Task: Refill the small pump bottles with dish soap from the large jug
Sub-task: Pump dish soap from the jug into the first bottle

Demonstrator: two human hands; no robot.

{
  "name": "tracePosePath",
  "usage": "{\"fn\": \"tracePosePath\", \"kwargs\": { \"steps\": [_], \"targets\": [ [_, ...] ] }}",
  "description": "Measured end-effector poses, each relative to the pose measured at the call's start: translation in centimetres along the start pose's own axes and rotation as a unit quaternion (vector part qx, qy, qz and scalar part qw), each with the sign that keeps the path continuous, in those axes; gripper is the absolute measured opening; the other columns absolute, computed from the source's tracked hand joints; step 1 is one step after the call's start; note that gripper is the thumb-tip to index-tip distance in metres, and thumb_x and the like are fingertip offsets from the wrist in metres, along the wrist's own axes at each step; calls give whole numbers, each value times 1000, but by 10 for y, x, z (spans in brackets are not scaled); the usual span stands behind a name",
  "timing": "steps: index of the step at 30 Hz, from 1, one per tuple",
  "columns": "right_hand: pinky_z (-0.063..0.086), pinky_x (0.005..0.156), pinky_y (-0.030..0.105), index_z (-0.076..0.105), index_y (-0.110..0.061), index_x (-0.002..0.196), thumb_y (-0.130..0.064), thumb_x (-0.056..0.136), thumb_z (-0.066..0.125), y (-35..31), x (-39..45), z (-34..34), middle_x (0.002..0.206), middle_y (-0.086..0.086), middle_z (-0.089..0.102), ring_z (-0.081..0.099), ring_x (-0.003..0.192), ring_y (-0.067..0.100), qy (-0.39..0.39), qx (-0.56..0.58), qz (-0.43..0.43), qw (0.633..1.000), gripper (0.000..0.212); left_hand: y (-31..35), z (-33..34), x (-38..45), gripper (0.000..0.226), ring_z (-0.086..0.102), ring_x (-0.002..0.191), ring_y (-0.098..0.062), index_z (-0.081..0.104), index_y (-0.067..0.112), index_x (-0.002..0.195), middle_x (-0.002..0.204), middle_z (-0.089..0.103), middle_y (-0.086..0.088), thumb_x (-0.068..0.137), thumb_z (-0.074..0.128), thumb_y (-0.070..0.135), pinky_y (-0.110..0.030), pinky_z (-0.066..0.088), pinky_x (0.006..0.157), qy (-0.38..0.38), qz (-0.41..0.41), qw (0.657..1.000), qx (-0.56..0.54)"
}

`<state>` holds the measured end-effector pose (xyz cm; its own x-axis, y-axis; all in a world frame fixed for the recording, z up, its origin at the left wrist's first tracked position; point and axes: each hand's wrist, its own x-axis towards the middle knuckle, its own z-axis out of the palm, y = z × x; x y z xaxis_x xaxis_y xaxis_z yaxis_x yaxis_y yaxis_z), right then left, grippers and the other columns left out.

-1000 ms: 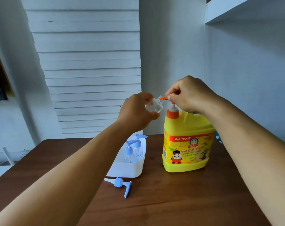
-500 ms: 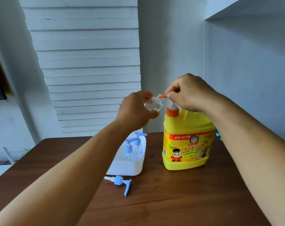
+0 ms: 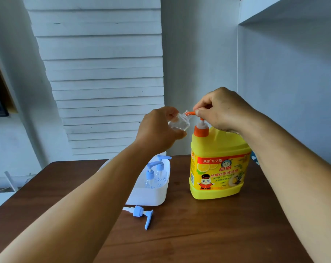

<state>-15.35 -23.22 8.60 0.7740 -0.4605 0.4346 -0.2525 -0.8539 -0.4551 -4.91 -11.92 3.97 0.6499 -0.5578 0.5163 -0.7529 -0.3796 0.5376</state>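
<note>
A large yellow dish soap jug (image 3: 218,168) with an orange pump stands on the brown table (image 3: 208,234). My right hand (image 3: 220,110) grips the orange pump head (image 3: 190,113) from above. My left hand (image 3: 157,128) holds a small clear bottle (image 3: 179,122) tilted, its open mouth at the pump's nozzle. A blue pump top (image 3: 142,215) lies loose on the table in front of a white tub (image 3: 151,196). Two small bottles with blue pumps (image 3: 155,174) stand in the tub.
White wall panels stand behind the table. A white shelf unit rises on the right side. A blue and a green item peek out behind my right forearm. The table's left edge drops off near a pale floor.
The pump stem on the jug stands slightly higher under my right hand. The view has shifted a little; the small bottle stays at the nozzle.
</note>
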Motion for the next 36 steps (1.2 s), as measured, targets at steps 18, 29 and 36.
{"fn": "tracePosePath", "kwargs": {
  "steps": [18,29,36],
  "targets": [
    [39,69,24,71,-16,106,-16,91,56,0,0,9,110,5,69,58,89,16,-12,-24,0,1000,21,-6,4,-2,48,64,94,-18,63,21,112,111,68,1,67,79,28,-33,53,82,-10,0,1000,-4],
    [36,53,18,70,-16,107,-16,90,60,1,4,6,106,4,69,60,89,17,-10,-11,-8,1000,20,-6,3,0,46,63,95,-19,63,21,112,111,68,1,68,79,27,-34,53,84,-1,3,1000,-6],
    [40,58,21,72,-20,103,-18,89,61,-1,5,-1,102,1,69,59,87,15,-18,-2,1,1000,18,-4,0,-1,46,63,93,-18,63,20,112,110,68,1,69,79,26,-28,49,79,-1,7,1000,-9]
  ]
}}
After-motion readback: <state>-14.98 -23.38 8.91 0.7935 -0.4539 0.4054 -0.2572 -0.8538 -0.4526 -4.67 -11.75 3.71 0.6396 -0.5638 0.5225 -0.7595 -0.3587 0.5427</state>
